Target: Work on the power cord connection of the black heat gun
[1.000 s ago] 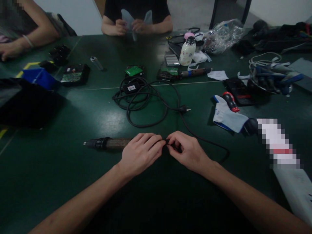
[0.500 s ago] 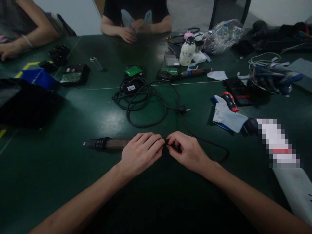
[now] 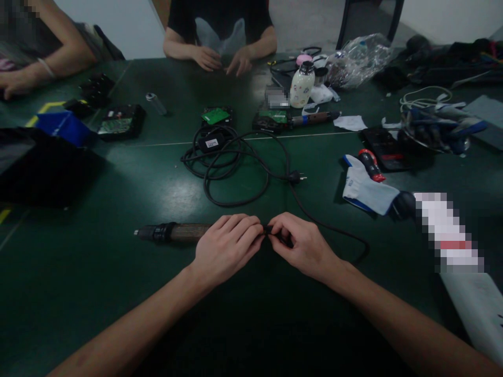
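A dark electric screwdriver [image 3: 188, 232] lies crosswise on the green table, its bit end pointing left. My left hand [image 3: 230, 243] is closed over its right-hand part, hiding that stretch of the body. Close beside it, my right hand [image 3: 301, 241] pinches the black cable end [image 3: 269, 229] at the tool's tail. Whether the connector is fully seated cannot be seen behind the fingers. From there the black power cord [image 3: 346, 234] curves right, then back up to a coiled heap with a plug [image 3: 296, 177] and a small labelled box [image 3: 211, 142].
Beyond the cord lie several devices with green circuit boards [image 3: 216, 115], a second screwdriver [image 3: 314, 119] and a patterned bottle [image 3: 302, 85]. At right are a glove [image 3: 367, 188], a red-black handle [image 3: 371, 165] and a white power strip [image 3: 473, 309]. A black bag [image 3: 43, 173] stands left. Two people sit opposite.
My hands and the screwdriver stay almost where they were. Across the table, the person in black has moved their hands apart and lowered one toward the table.
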{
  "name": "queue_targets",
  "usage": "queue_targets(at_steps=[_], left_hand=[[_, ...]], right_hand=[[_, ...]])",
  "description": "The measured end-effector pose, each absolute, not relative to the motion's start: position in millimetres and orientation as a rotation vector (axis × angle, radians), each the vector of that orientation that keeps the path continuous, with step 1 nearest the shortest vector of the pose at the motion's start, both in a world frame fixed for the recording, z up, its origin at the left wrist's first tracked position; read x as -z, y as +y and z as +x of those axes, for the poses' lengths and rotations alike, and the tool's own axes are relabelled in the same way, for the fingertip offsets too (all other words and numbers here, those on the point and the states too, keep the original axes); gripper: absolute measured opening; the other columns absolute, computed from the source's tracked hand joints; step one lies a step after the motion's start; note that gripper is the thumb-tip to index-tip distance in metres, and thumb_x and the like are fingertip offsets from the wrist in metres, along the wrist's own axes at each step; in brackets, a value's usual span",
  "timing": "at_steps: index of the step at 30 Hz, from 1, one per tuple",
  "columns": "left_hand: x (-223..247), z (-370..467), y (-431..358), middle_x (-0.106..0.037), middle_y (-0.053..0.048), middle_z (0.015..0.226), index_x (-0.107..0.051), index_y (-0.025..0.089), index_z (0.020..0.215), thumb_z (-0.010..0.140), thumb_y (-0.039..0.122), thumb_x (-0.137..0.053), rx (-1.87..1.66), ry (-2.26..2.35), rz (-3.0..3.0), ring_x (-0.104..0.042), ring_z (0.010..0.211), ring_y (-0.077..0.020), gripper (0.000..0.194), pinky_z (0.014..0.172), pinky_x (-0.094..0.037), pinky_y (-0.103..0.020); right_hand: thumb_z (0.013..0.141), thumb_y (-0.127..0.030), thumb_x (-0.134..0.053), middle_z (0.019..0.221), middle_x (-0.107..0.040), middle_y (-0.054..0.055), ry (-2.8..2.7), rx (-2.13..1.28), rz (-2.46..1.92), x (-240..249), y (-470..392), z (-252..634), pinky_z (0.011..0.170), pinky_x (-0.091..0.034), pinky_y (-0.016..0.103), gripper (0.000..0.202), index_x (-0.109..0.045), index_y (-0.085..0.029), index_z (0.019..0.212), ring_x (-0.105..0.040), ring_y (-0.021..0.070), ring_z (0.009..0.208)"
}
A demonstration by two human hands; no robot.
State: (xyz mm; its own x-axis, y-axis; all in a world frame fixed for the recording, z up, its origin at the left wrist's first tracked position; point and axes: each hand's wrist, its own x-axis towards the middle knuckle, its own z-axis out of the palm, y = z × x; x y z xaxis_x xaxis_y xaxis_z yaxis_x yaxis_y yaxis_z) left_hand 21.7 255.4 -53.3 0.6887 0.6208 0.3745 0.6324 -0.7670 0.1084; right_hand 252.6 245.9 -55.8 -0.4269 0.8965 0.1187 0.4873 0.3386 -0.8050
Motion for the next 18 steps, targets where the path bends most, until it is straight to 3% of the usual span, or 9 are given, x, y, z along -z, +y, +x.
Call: queue_targets(at_steps=[4,18], left_hand=[[53.2,22.1,255.6,-0.07,-0.004,0.125,-0.062,0.02,0.123,0.101,0.024,-0.061,0.591,-1.022,-2.867,-0.067,0.111,-0.0242,0.022,0.091,-0.051,-0.04],[52.2,22.8,255.1,-0.07,-0.006,0.125,-0.064,0.018,0.115,0.102,0.028,-0.061,0.592,-1.094,-2.848,-0.067,0.111,-0.024,0.017,0.091,-0.052,-0.04]], right_hand=[[0.093,-0.01,-0.065,0.095,-0.061,0.0,-2.043,-0.946,-1.215,56.8,245.8,252.8,0.064,-0.044,0.028,0.013,-0.06,-0.021,0.099,-0.057,0.0131,0.074],[0.094,-0.011,-0.064,0.101,-0.064,0.002,-2.036,-0.95,-1.193,56.6,245.6,252.8,0.066,-0.046,0.029,0.011,-0.059,-0.021,0.097,-0.057,0.0134,0.074]])
